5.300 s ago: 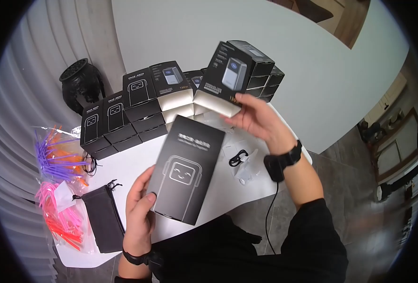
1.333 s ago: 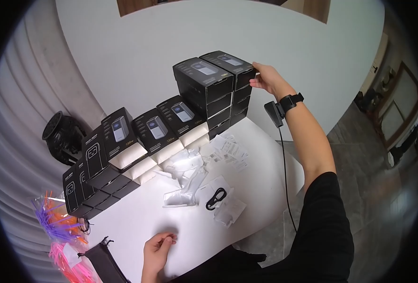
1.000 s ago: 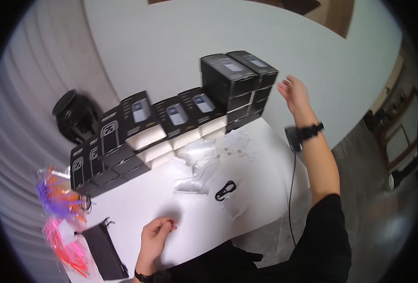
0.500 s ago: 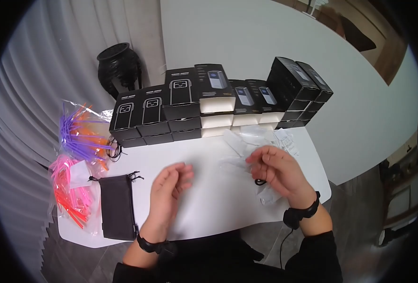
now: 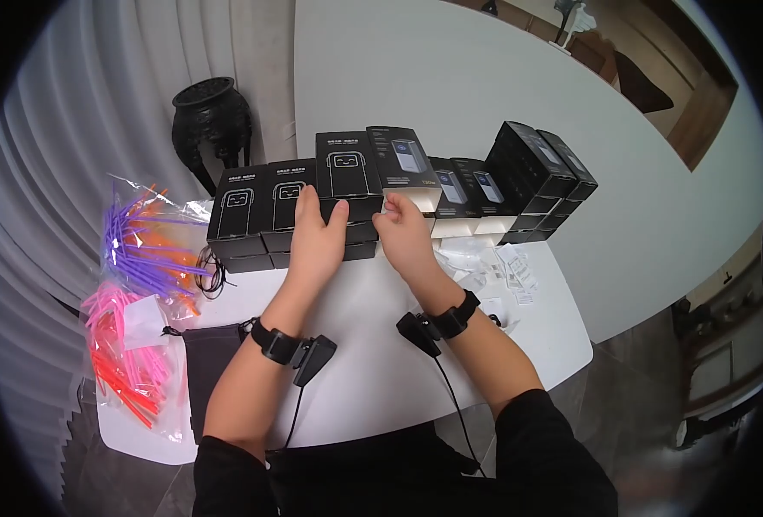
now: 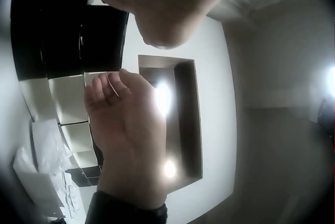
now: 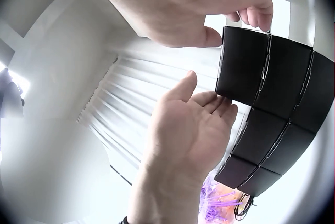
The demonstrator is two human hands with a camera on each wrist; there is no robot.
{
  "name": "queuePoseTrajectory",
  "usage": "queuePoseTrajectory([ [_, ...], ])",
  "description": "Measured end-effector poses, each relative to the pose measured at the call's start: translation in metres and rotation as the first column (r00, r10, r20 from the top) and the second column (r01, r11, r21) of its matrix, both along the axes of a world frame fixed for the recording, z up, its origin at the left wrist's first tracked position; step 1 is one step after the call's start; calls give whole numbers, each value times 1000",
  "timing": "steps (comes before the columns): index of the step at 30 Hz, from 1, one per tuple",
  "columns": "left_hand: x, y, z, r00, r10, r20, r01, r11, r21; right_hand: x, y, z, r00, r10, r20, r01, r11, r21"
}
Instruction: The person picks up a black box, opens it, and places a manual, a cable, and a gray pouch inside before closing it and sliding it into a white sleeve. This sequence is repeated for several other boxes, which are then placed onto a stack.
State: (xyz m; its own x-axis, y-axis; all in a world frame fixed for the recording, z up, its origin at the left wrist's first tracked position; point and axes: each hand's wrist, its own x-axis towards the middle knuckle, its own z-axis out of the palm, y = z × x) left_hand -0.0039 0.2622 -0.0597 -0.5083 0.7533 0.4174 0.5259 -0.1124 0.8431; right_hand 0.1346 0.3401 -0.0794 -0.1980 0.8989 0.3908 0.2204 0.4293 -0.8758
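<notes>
My left hand lies with extended fingers along the left side of a raised black box bearing a white face drawing. On that box's right, my right hand has its fingers bent at the front corner, beside the box with the white end. The right wrist view shows the left fingertips at one side of the black box front, with the right thumb and fingers at the other. Neither hand visibly lifts a box; exact right fingertip contact is unclear.
More black boxes stand in a row, with a taller stack at right. Plastic wrap and papers lie below it. Bags of coloured sticks and a black pouch are on the left; a black stand is behind.
The right hand has left the tall stack at right and moved left. Both empty hands have since reached forward to the raised box with the face drawing. The box held earlier in the left hand was released.
</notes>
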Motion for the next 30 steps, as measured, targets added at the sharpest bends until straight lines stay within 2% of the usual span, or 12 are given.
queuePoseTrajectory([
  [2,4,0,9,995,-14,99,19,998,-57,-1,7,-1,999,43,22,-43,999,-1],
  [3,4,6,4,997,32,76,-30,999,-18,0,8,-3,999,24,28,-24,1000,13],
  [7,4,8,3,995,87,49,-85,996,-28,-3,-19,24,994,-45,102,37,996,84],
  [11,3,-1,7,996,57,63,-56,998,-18,-1,-30,31,986,-45,162,29,994,101],
  [14,7,-11,11,997,83,0,-83,997,-7,1,-39,27,997,-25,70,12,982,189],
  [16,9,-23,12,994,97,-46,-96,995,40,6,-55,34,998,26,50,-33,988,150],
  [17,8,-33,13,996,75,-53,-71,995,70,10,-66,38,998,50,38,-54,990,129],
  [20,27,-87,21,992,32,121,-40,997,61,24,-106,36,994,112,20,-114,969,221],
  [23,46,-141,6,994,24,110,-36,993,110,44,-154,23,985,175,12,-173,965,195],
  [27,73,-196,-21,994,-25,110,18,998,64,75,-209,2,972,205,113,-214,974,70],
  [30,83,-221,-37,989,-81,124,78,997,24,94,-238,-18,963,255,86,-254,967,-21],
])
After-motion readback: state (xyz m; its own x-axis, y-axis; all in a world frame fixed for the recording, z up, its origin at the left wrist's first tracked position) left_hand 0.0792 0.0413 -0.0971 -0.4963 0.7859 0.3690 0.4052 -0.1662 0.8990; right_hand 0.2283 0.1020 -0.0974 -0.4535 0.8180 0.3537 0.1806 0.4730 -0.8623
